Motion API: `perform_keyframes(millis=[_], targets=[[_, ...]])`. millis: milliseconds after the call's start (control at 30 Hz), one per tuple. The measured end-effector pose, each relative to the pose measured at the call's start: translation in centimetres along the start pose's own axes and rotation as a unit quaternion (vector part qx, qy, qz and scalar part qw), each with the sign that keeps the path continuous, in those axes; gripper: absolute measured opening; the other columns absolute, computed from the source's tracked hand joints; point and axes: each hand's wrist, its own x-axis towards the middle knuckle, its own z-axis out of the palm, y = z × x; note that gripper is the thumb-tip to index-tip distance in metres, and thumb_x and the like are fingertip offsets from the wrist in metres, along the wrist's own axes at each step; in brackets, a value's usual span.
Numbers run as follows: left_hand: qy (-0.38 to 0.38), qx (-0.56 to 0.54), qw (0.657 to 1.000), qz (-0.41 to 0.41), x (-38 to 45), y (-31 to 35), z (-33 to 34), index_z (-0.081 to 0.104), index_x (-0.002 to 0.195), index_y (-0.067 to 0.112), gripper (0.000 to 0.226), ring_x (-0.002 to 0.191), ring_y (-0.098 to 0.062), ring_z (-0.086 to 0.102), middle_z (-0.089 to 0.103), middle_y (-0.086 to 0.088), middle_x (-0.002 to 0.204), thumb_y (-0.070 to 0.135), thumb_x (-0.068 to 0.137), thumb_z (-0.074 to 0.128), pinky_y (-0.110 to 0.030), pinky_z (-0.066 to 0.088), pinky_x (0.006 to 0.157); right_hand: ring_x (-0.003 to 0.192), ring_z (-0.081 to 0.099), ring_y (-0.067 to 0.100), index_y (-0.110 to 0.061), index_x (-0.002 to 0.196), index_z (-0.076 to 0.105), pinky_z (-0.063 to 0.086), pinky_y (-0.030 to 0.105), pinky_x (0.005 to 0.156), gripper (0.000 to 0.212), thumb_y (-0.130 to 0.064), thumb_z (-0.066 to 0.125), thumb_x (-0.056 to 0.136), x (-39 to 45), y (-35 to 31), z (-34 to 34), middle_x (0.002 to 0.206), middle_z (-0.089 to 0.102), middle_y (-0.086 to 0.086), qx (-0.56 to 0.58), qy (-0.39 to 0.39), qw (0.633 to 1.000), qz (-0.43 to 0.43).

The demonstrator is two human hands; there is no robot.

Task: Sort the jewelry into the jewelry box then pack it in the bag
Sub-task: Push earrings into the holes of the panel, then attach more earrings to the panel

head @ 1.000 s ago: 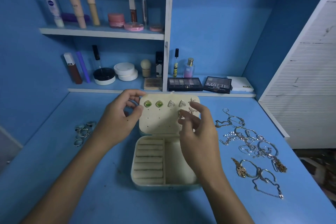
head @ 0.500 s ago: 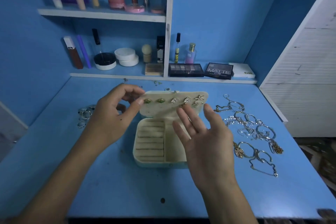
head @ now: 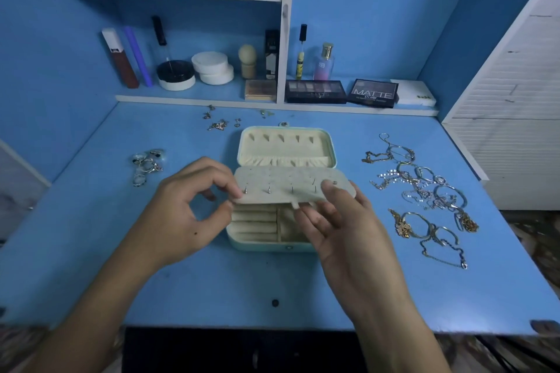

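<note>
Grip: left hand [head: 185, 206] pinches the panel's [head: 291, 188] left end; right hand [head: 342, 221], fingers straight, props its right end.
Box [head: 272, 221]: directly under both hands, lid open beyond.
Panel axis: left-right, spanning hand to hand, posts up.
Chains [head: 424, 197]: right of the grip, nearer the right hand.
Rings [head: 147, 165]: left, nearer the left hand.

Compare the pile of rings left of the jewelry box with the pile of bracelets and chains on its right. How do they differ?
The pile of rings is small and compact; the pile of bracelets and chains is much larger and spreads along the table's right side. The rings are small closed bands, some with dark stones; the bracelets and chains are wide hoops and long links, tangled together. Both lie loose on the blue table, outside the jewelry box.
</note>
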Motion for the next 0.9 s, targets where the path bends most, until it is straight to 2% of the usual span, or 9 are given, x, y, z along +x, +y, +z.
perform_keyframes(millis=[100,200,300,400,533,633,767,833,900], targets=[[-0.013,0.000,1.000,-0.003,-0.4,0.0,0.0,0.066,0.087,0.026,0.010,0.091,-0.019,0.062,0.061,0.009,0.095,0.021,0.080,0.061,-0.024,0.047,0.075,0.081,0.066,0.023,-0.014,0.142,0.046,0.061,0.037,0.086,0.047,-0.007,0.057,0.097,0.1,0.3,-0.2,0.089,0.069,0.007,-0.026,0.005,1.000,0.003],[-0.023,-0.002,1.000,-0.010,-0.5,-0.1,0.0,0.067,0.086,0.024,0.010,0.090,-0.019,0.062,0.061,0.008,0.095,0.021,0.079,0.059,-0.023,0.046,0.076,0.083,0.061,0.023,-0.016,0.133,0.053,0.062,0.033,0.080,0.039,-0.001,0.050,0.098,0.2,0.3,-0.3,0.087,0.065,0.011,-0.047,0.007,0.999,0.003],[-0.034,-0.015,0.999,-0.019,-0.4,-0.2,-0.2,0.068,0.083,0.021,0.012,0.090,-0.020,0.061,0.062,0.007,0.094,0.022,0.080,0.057,-0.026,0.046,0.074,0.077,0.060,0.020,-0.016,0.127,0.059,0.062,0.031,0.077,0.036,0.001,0.047,0.097,0.3,0.4,-0.3,0.086,0.065,0.010,-0.055,0.007,0.998,0.002],[-0.034,-0.019,0.999,-0.026,0.5,-0.2,-0.5,0.068,0.081,0.018,0.014,0.088,-0.018,0.062,0.064,0.007,0.090,0.024,0.081,0.055,-0.027,0.046,0.072,0.080,0.056,0.021,-0.015,0.127,0.059,0.062,0.031,0.078,0.036,0.002,0.047,0.097,0.4,0.5,-0.4,0.089,0.062,0.011,-0.050,0.005,0.999,0.003],[-0.004,-0.031,0.997,-0.077,2.6,-0.7,-0.8,0.067,0.079,0.028,0.014,0.086,-0.017,0.063,0.067,0.004,0.088,0.032,0.079,0.055,-0.034,0.049,0.075,0.089,0.058,0.024,-0.015,0.127,0.060,0.061,0.033,0.080,0.037,0.003,0.048,0.097,0.7,0.6,-0.6,0.097,0.064,0.013,-0.037,0.001,0.999,0.004],[0.033,-0.025,0.990,-0.133,5.1,-1.9,-0.6,0.069,0.081,0.036,0.009,0.082,-0.025,0.065,0.070,0.008,0.088,0.034,0.081,0.060,-0.039,0.052,0.079,0.088,0.057,0.023,-0.016,0.125,0.061,0.062,0.033,0.080,0.036,0.003,0.049,0.097,0.8,0.6,-0.6,0.096,0.062,0.013,-0.035,0.005,0.999,-0.001],[0.044,0.047,0.986,-0.154,9.3,-4.0,-0.2,0.070,0.087,0.032,0.019,0.087,-0.009,0.066,0.073,0.012,0.093,0.016,0.092,0.064,-0.025,0.052,0.086,0.084,0.055,0.022,-0.017,0.125,0.062,0.061,0.032,0.080,0.036,0.003,0.049,0.097,0.8,0.7,-0.6,0.093,0.060,0.011,-0.036,0.009,0.999,-0.002],[0.032,0.080,0.982,-0.171,11.1,-5.1,0.1,0.073,0.094,0.028,0.014,0.083,-0.005,0.063,0.071,0.013,0.092,0.018,0.092,0.063,-0.011,0.049,0.075,0.081,0.057,0.020,-0.018,0.124,0.062,0.061,0.032,0.079,0.037,0.003,0.049,0.097,0.8,0.7,-0.6,0.092,0.061,0.011,-0.037,0.012,0.999,-0.004],[0.018,0.109,0.977,-0.183,12.7,-6.3,0.6,0.074,0.097,0.025,0.015,0.077,-0.002,0.061,0.070,0.010,0.089,0.019,0.092,0.062,-0.008,0.046,0.067,0.075,0.060,0.018,-0.018,0.124,0.062,0.061,0.030,0.076,0.037,0.003,0.049,0.096,0.7,0.7,-0.5,0.091,0.062,0.011,-0.038,0.013,0.999,-0.007]])
